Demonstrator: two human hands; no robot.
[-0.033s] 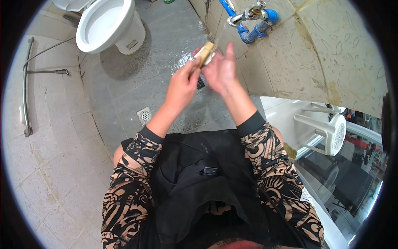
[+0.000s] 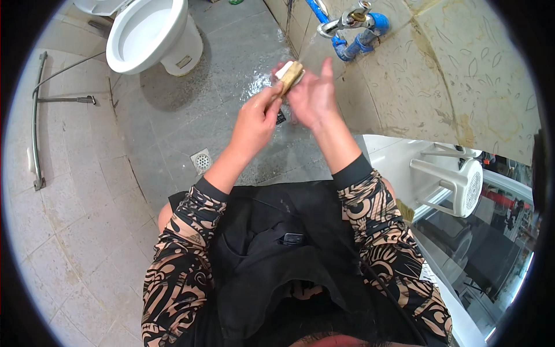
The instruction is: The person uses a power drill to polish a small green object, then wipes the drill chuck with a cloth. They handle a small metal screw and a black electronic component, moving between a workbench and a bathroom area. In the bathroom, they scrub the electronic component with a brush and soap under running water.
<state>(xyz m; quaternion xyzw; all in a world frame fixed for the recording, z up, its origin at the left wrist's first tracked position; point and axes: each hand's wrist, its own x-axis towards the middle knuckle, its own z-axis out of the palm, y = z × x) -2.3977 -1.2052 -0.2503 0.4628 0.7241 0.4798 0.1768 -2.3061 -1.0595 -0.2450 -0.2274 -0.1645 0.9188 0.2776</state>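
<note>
My left hand (image 2: 256, 118) is closed on the near end of a small tan block-like thing with a white part (image 2: 292, 75); it may be a brush, but its exact kind does not show. Palm up, my right hand (image 2: 315, 99) lies behind and beneath its far end, the thumb stretched out and the other fingers partly hidden. Above both hands, water runs in a thin stream from a metal tap (image 2: 347, 22) on the wall.
Blue pipes (image 2: 361, 45) hold the tap on the tiled wall at the upper right. A white toilet (image 2: 151, 36) stands at the upper left. The grey floor is wet, with a round drain (image 2: 202, 162). A white plastic stool (image 2: 462, 185) is at the right.
The tan thing has tilted and shifted slightly down and right, showing more of its white part. My right hand has moved a little to the right.
</note>
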